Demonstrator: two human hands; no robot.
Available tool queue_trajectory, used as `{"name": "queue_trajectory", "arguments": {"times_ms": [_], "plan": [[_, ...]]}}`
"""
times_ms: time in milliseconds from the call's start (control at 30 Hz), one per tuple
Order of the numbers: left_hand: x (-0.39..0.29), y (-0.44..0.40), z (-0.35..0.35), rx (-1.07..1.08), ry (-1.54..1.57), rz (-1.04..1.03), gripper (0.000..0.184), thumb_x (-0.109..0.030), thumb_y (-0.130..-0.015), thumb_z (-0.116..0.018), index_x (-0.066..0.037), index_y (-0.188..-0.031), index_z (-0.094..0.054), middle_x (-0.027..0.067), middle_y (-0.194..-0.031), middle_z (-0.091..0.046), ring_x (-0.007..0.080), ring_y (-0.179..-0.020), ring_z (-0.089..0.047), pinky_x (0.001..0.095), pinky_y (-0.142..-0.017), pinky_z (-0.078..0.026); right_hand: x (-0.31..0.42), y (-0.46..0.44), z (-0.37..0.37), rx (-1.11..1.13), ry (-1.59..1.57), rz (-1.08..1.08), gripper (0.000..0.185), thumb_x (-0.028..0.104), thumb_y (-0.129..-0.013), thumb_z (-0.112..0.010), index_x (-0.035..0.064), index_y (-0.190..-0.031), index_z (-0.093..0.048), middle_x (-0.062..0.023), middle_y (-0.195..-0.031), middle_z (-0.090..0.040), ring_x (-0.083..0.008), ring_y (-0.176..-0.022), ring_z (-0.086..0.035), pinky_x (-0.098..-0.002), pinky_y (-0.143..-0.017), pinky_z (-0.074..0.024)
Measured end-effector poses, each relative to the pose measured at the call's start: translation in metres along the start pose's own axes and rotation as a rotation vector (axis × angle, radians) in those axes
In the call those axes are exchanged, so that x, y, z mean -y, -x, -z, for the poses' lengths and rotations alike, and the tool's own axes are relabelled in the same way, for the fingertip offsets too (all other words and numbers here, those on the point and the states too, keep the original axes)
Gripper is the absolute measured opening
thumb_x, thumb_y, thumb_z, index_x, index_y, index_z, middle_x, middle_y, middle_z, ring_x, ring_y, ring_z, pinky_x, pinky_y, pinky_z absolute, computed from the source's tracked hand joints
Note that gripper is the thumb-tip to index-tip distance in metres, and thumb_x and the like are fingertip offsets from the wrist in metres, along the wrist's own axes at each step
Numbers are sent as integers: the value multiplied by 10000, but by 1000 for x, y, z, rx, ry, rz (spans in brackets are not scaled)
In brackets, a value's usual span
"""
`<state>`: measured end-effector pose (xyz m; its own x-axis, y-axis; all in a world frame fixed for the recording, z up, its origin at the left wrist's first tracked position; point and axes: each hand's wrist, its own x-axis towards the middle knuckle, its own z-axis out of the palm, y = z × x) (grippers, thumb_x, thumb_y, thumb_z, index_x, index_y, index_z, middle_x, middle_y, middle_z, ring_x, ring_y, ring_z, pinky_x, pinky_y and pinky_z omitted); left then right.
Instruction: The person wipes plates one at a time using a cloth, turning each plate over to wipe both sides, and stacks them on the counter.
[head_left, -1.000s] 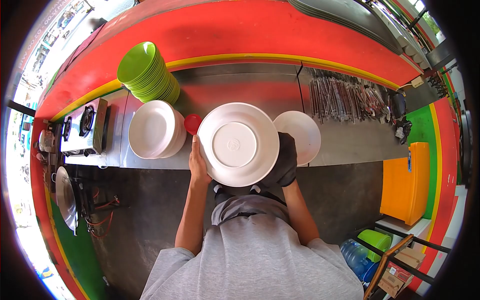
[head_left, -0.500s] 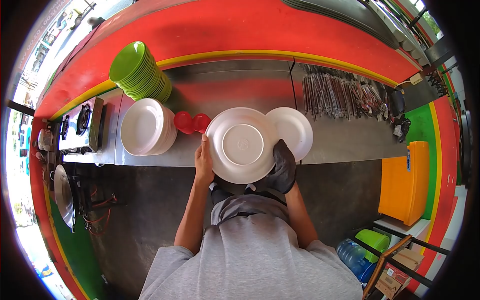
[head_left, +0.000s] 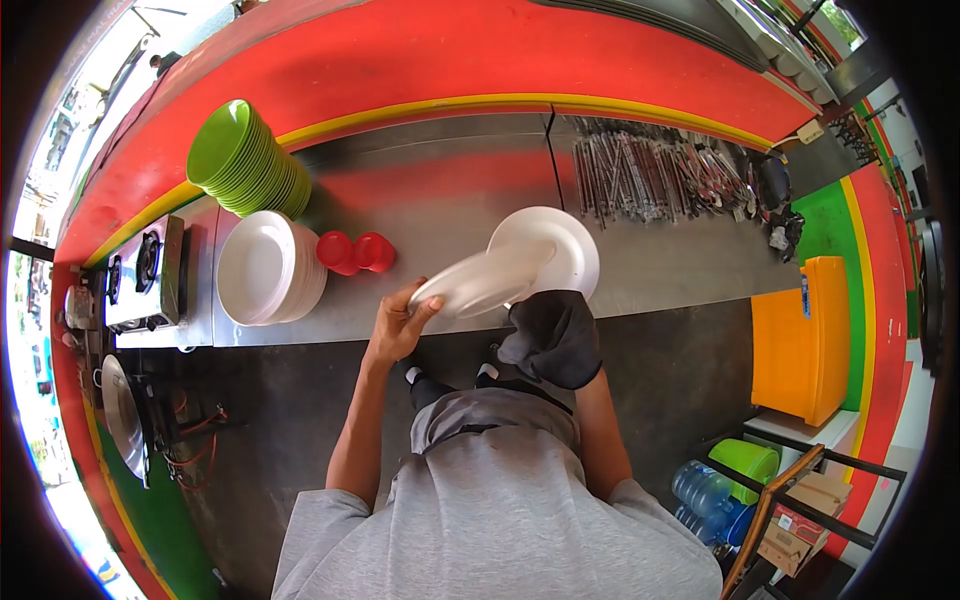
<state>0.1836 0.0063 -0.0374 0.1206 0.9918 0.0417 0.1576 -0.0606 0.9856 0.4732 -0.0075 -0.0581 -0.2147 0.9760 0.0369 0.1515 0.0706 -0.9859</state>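
My left hand [head_left: 403, 322] grips the near-left rim of a white plate [head_left: 478, 280], thumb on top. The plate is tilted steeply and slightly blurred over the counter's front edge. A dark cloth [head_left: 553, 338] covers my right hand, bunched around it, so the fingers are hidden. That hand is just right of the held plate; whether the cloth touches the plate I cannot tell. Behind them, another white plate [head_left: 568, 245] lies on the metal counter [head_left: 440, 190], partly covered by the held one. Left of my hands stand two red cups [head_left: 356, 253] and a stack of white plates [head_left: 262, 268].
A tall leaning stack of green bowls [head_left: 250, 160] stands at the back left, beside a gas stove [head_left: 148, 265]. Many wrapped utensils [head_left: 660, 175] lie at the back right. An orange container [head_left: 800, 340] stands to the right, with water bottles [head_left: 703, 495] below.
The held plate has turned from underside facing me to steeply tilted. My left hand has curled around its rim, and the cloth-covered right hand has come off the plate's right edge. The view has shifted.
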Motion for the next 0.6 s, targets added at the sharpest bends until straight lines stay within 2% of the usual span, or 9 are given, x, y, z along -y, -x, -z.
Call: {"name": "queue_trajectory", "arguments": {"times_ms": [100,133,233,267,367,467,567,600], "plan": [[-12,-7,-8,230,-78,-179,125,-150,-914,-704,-30,-948,-712,78,-864,-665,209,-849,-635,364,-786,-474,9,1,9,1,-14,-14,459,64,-618,-781,28,-1041,-606,-123,-975,-645,-289,-890,-628,-363,-799,-502],[-8,-11,-7,334,-100,-260,176,-110,-831,-755,-76,-1003,-746,78,-940,-668,260,-994,-633,423,-947,-456,11,1,12,-5,-7,-14,480,71,-619,-794,30,-1061,-612,-121,-997,-654,-284,-907,-639,-361,-815,-509],[-24,-13,-17,418,-479,-349,221,-93,-781,-760,-136,-998,-764,11,-982,-675,277,-1133,-593,508,-1083,-367,13,2,19,-33,42,10,541,91,-622,-834,35,-1119,-629,-114,-1061,-684,-268,-960,-671,-356,-864,-531],[-28,-13,-19,462,-511,-298,266,-79,-770,-748,-199,-1007,-779,-13,-1110,-654,293,-1251,-541,558,-1176,-257,11,2,22,-49,74,25,562,98,-623,-848,37,-1139,-634,-112,-1082,-693,-263,-978,-682,-354,-881,-538],[-31,-14,-24,421,-605,-302,321,-53,-764,-743,-210,-1041,-782,39,-1344,-573,338,-1357,-471,579,-1196,-237,-3,-1,30,-46,350,188,395,4,-618,-746,21,-1002,-652,-127,-980,-666,-288,-936,-641,-367,-841,-512],[-3,-10,-30,364,-639,-239,419,-36,-768,-740,-232,-1137,-758,115,-1572,-361,383,-1458,-326,558,-1213,-229,-15,1,37,-175,372,183,232,-24,-646,-692,24,-870,-658,-157,-878,-628,-349,-863,-594,-391,-759,-495],[16,-10,-41,334,-373,-44,553,-32,-787,-738,-187,-1311,-655,195,-1633,-189,417,-1479,-225,508,-1199,-283,-50,2,50,-100,578,238,295,-21,-657,-677,12,-950,-670,-168,-915,-638,-346,-888,-599,-389,-753,-496],[27,-10,-46,314,-350,-65,583,-43,-801,-738,-155,-1357,-602,205,-1632,-171,419,-1476,-225,496,-1195,-290,-62,2,52,-89,624,252,306,-23,-658,-669,7,-963,-671,-170,-917,-639,-344,-889,-599,-388,-749,-495]]}}
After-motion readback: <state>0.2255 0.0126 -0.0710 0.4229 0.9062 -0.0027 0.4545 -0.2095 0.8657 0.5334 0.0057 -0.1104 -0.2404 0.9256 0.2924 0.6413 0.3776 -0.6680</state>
